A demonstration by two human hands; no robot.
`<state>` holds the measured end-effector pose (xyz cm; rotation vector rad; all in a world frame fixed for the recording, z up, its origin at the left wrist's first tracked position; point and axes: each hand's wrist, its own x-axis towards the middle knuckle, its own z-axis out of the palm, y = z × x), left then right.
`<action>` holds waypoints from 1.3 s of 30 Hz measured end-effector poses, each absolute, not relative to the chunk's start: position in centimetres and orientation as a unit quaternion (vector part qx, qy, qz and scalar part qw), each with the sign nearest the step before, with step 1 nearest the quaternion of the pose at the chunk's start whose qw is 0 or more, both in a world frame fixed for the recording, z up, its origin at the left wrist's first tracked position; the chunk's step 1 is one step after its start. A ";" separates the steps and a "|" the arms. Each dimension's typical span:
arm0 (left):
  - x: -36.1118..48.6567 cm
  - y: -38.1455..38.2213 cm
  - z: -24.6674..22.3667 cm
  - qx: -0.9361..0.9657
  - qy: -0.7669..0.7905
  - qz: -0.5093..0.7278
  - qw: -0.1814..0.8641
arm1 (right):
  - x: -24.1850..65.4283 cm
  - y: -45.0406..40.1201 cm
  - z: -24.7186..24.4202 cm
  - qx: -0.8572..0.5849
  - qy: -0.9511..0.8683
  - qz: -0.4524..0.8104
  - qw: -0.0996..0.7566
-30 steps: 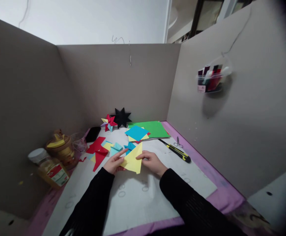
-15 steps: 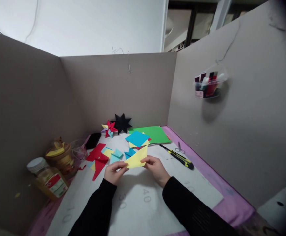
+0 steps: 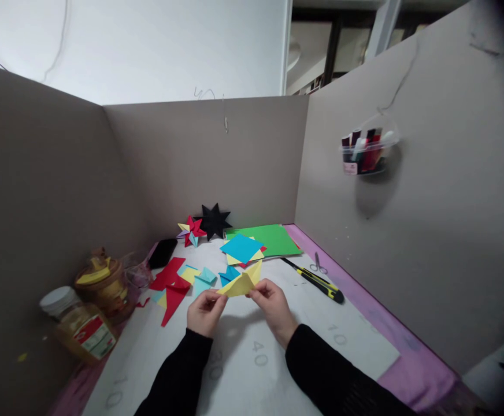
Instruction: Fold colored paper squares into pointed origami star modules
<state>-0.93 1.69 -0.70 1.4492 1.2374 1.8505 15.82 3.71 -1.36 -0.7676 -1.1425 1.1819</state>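
Note:
A folded piece of yellow paper [image 3: 240, 285] is held above the white mat [image 3: 273, 372], bent along a crease near its right part. My left hand [image 3: 206, 311] pinches its left end between thumb and fingers. At its lower right edge, my right hand [image 3: 273, 306] grips it the same way. Just behind the paper lies a folded blue paper piece [image 3: 228, 275]. Left of it are a light-blue folded piece [image 3: 205, 279] and several red folded pieces [image 3: 175, 297].
Blue square paper [image 3: 242, 248] and green sheets [image 3: 280, 240] are stacked at the back. A utility knife [image 3: 317, 281] and small scissors [image 3: 318, 264] lie right. Paper stars [image 3: 214, 222], a phone [image 3: 163, 253] and a jar [image 3: 81, 326] stand left; grey panels [image 3: 208, 156] enclose the table.
The yellow paper was flatter before; now its right part bends upward along a crease. Both hands have drawn slightly closer together. The view has shifted a little.

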 end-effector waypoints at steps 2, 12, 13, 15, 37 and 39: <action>-0.8 2.0 -1.1 0.527 0.455 0.666 0.265 | 15.7 3.6 -1.4 -0.337 -0.495 0.502 0.624; -0.8 2.3 -2.0 0.602 0.531 0.560 0.205 | 15.5 4.1 -1.6 -0.376 -0.494 0.468 0.629; -0.9 2.3 -2.0 0.614 0.531 0.548 0.201 | 15.5 4.1 -1.6 -0.377 -0.497 0.469 0.626; -1.1 2.3 -2.0 0.638 0.530 0.514 0.218 | 15.4 3.9 -1.7 -0.378 -0.503 0.471 0.618; -0.4 1.1 -0.5 0.682 0.516 0.469 0.220 | 15.1 3.4 -1.2 -0.314 -0.489 0.559 0.591; -0.2 1.0 -0.5 0.678 0.512 0.480 0.221 | 15.0 3.5 -1.4 -0.317 -0.478 0.557 0.600</action>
